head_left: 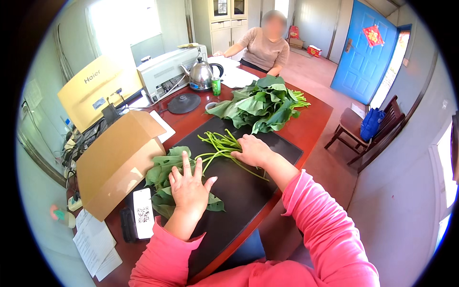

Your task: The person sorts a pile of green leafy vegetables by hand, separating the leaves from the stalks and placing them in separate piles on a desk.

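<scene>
Several long green stems lie on a black desk mat, with broad green leaves at their left end. My left hand rests on those leaves with its fingers spread, palm down. My right hand is on the stems, its thumb and fingers bent around part of them; whether they are gripped firmly is hard to tell, as the fingertips are partly hidden. Beyond my hands, a larger pile of leafy greens lies across the mat's far edge, its stem ends pointing right.
An open cardboard box stands at the left, near a phone and papers. Behind are a monitor, a printer and a steel kettle. A person sits at the desk's far end. A chair stands right.
</scene>
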Tool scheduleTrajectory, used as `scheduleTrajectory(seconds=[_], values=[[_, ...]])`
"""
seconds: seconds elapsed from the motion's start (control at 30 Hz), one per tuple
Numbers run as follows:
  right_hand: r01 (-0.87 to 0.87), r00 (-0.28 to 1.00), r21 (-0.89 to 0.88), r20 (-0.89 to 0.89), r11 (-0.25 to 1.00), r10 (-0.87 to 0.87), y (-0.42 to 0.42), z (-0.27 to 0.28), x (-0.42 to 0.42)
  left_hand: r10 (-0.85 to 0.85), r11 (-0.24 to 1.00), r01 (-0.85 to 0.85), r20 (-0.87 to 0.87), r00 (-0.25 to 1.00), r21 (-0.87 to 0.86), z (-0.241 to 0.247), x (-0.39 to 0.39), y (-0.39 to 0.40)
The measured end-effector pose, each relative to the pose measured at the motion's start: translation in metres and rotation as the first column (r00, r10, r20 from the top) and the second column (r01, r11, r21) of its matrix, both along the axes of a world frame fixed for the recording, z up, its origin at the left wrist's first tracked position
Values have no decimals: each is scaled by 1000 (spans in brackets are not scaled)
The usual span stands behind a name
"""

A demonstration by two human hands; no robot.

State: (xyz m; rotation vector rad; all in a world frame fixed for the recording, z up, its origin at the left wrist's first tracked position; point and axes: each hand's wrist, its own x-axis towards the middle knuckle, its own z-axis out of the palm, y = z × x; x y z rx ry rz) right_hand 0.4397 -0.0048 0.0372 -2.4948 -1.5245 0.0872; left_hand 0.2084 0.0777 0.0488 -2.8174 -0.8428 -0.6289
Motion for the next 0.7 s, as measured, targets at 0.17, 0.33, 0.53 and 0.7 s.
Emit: scheduleTrajectory(seconds=[0.17, 0.33, 0.53, 0.7], values=[[-22, 1000, 23, -17, 999, 22, -3, 0, 0, 39, 999, -38, -95, 995, 5, 5, -1, -13], [-53, 999, 138, 7, 989, 53, -7, -7, 2, -403, 911, 409, 90, 911, -56, 14, 11, -20], [-200, 980, 557, 109, 806, 167, -31, 13, 20, -370, 926, 377, 110, 922, -41, -2, 11, -23], [-90, 970, 780, 209, 620, -122, -85, 34, 89, -780, 602, 797, 174, 601, -53, 5, 12, -66]])
